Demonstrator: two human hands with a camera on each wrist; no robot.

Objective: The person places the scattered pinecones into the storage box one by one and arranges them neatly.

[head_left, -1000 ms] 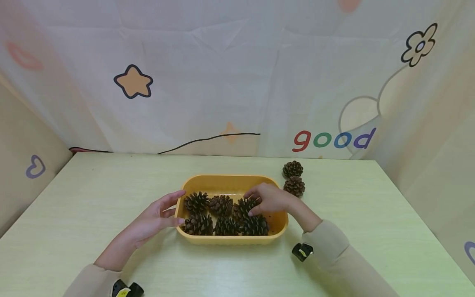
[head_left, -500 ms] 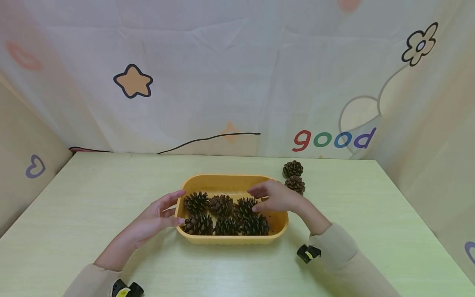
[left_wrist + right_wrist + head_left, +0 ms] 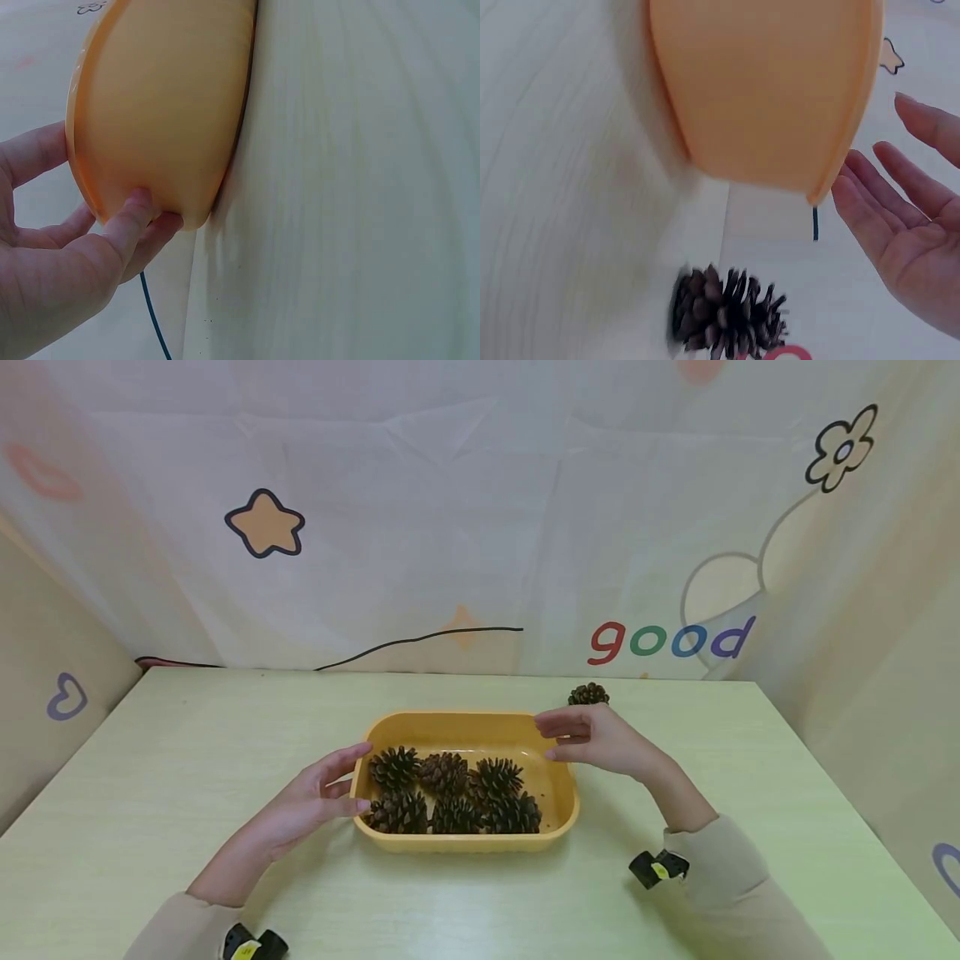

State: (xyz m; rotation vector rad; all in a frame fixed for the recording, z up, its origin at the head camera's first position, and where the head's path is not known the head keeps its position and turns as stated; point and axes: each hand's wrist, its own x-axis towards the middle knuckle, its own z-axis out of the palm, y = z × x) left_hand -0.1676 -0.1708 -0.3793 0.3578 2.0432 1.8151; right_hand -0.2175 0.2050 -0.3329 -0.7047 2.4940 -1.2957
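A yellow plastic basin stands on the table with several brown pine cones inside, grouped toward its left and middle. My left hand is at the basin's left end, and in the left wrist view its loosely spread fingers touch the rim and outer wall. Over the basin's right rim, my right hand hovers with relaxed fingers and holds nothing. Just behind it on the table is a pine cone; a second cone there is hidden by the hand in the head view. The right wrist view shows one pine cone beyond the basin's end.
The pale wooden table ends at a printed cloth backdrop at the back, with more cloth at both sides. Small black cameras are strapped on both sleeves.
My right hand has lifted off the pine cones inside the basin and moved right and back, over the rim toward the cones outside. My left hand stays at the basin's left end.
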